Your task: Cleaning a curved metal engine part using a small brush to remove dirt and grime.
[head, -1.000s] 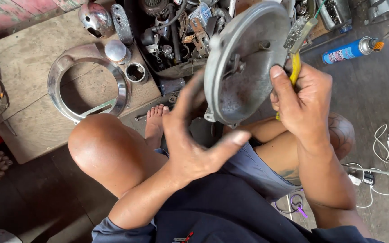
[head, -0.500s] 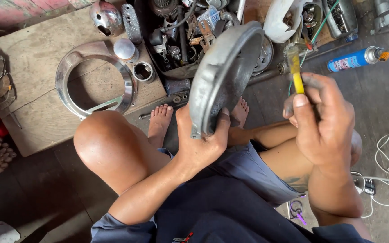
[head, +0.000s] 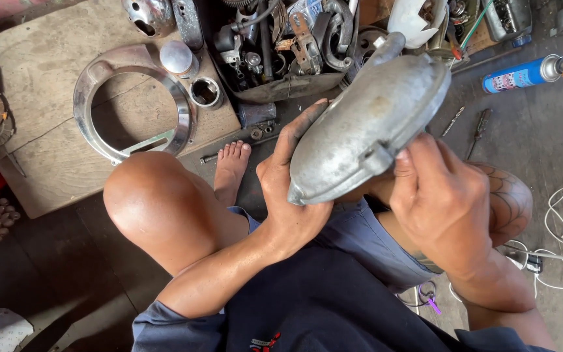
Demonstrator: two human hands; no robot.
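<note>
The person sits on the floor with knees drawn up, and both hands grasp a dull grey metal engine cover [head: 366,130] held above the lap, domed side toward the camera. The left hand [head: 291,189] cups its lower edge from beneath, fingers stretched up along the rim. The right hand [head: 444,202] clamps the other side, thumb pressed on a small lug at the edge.

To handle this well, the cover wants support from below, as the left hand gives, while the right turns it by the rim; greasy fingers on smooth cast metal could slip, so a firm purchase on the lugs seems wise.

Beyond the bare foot [head: 230,166], a chrome ring [head: 89,98] lies on a wooden board [head: 40,58]. Farther off sit a tray of dark engine parts [head: 281,45] and a blue spray can [head: 522,75] on the floor.
</note>
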